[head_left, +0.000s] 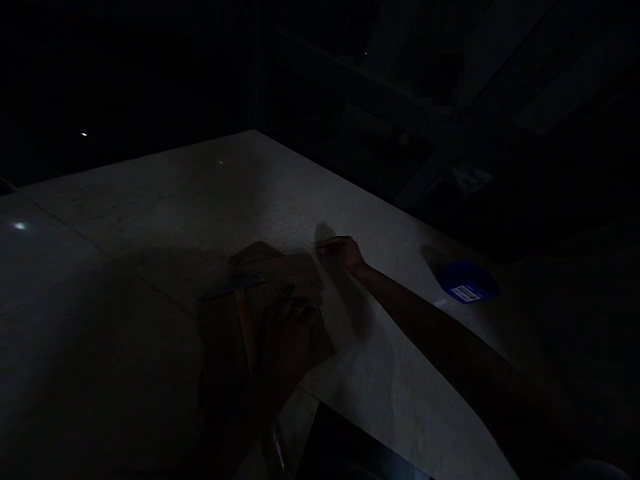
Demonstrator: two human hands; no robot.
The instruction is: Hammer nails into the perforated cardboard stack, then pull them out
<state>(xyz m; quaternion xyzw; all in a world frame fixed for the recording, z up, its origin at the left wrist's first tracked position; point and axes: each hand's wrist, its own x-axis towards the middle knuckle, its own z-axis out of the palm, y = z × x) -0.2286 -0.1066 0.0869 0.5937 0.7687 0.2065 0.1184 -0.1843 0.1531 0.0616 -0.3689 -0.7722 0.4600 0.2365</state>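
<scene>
The scene is very dark. My left hand (290, 327) lies flat with fingers spread on a brown piece of cardboard or wood (280, 277) on a pale tabletop (200, 200). A dark ruler or try square (235, 287) rests across the brown piece, just beyond my left fingers. My right hand (343, 252) is at the brown piece's far right corner, fingers pinched on a thin pencil-like thing that I cannot make out clearly.
A blue box with a white label (467, 283) sits on the table to the right of my right arm. The table's far edge (350, 183) runs diagonally; beyond it dark shelving or framework is barely visible.
</scene>
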